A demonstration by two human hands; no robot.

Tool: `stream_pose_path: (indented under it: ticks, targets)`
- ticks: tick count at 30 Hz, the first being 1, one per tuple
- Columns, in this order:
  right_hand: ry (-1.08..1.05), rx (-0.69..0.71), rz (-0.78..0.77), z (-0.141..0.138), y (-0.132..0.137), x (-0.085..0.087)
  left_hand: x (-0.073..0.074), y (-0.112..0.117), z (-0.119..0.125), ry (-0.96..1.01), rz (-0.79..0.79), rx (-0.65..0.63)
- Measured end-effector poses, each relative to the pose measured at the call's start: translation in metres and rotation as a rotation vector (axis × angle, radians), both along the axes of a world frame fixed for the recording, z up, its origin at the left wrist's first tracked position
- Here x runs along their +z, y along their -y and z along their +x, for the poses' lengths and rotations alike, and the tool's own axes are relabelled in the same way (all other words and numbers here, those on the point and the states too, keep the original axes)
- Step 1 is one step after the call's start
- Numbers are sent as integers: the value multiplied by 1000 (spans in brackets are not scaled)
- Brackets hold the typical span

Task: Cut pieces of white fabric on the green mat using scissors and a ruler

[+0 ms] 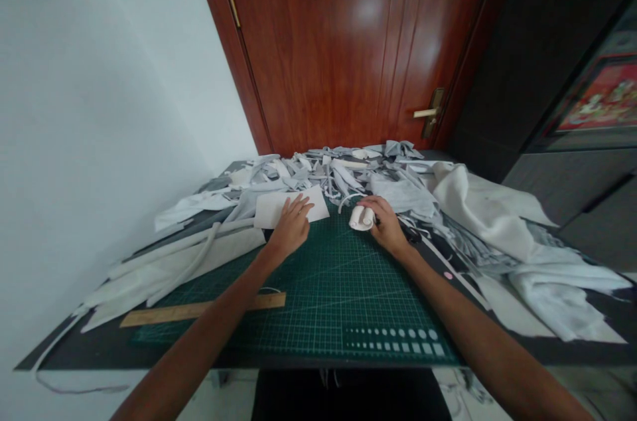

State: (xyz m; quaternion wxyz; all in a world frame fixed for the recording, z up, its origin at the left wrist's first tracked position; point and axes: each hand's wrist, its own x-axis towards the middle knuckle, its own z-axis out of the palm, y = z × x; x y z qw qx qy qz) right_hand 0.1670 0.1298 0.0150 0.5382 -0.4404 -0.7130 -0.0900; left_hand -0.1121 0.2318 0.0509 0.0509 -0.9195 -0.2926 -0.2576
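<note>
My left hand [293,220] lies with its fingers stretched over a flat white piece of fabric [269,208] at the back left of the green cutting mat [323,275]. Over the mat's back right part, my right hand [384,218] is closed around a small rolled piece of white fabric [361,218]. Both rolled ends of that piece face towards me. Just behind it, a thin white strip [348,200] curves on the mat. Dark scissors seem to lie beside my right wrist, partly hidden.
Many grey and white fabric scraps [343,175] heap along the table's back. A wooden ruler [199,310] crosses the mat's front left. Long white fabric pieces [189,255] lie left; larger white cloth [478,208] is piled right. A wooden door [338,42] stands behind the table.
</note>
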Motion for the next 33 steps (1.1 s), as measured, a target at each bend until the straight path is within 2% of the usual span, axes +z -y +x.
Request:
stream_pose_path:
  ticks: [3, 7, 10, 13, 16, 22, 25, 27, 31, 33]
  targets:
    - [81, 93, -42, -13, 3, -1, -2, 32, -1, 174, -66, -215]
    - [305, 322, -181, -36, 14, -8, -8, 51, -6, 282, -199, -368]
    - [432, 466, -275, -42, 30, -9, -15, 58, -8, 163, -280, -490]
    - [440, 531, -374, -34, 46, -4, -20, 68, -5, -51, -328, -611]
    - [440, 525, -401, -26, 52, 2, -19, 77, 2, -157, -310, -598]
    - [546, 311, -351, -30, 44, 4, -13, 75, 13, -311, -133, -353]
    - [555, 286, -338, -28, 39, 1, -12, 69, 11, -327, -94, -246]
    - [532, 344, -313, -25, 36, -1, -12, 65, 10, -297, -99, -302]
    - [471, 488, -325, -19, 33, -3, -14, 59, 8, -253, -168, -559]
    - [463, 486, -341, -17, 33, -2, -14, 57, 5, -266, -209, -587]
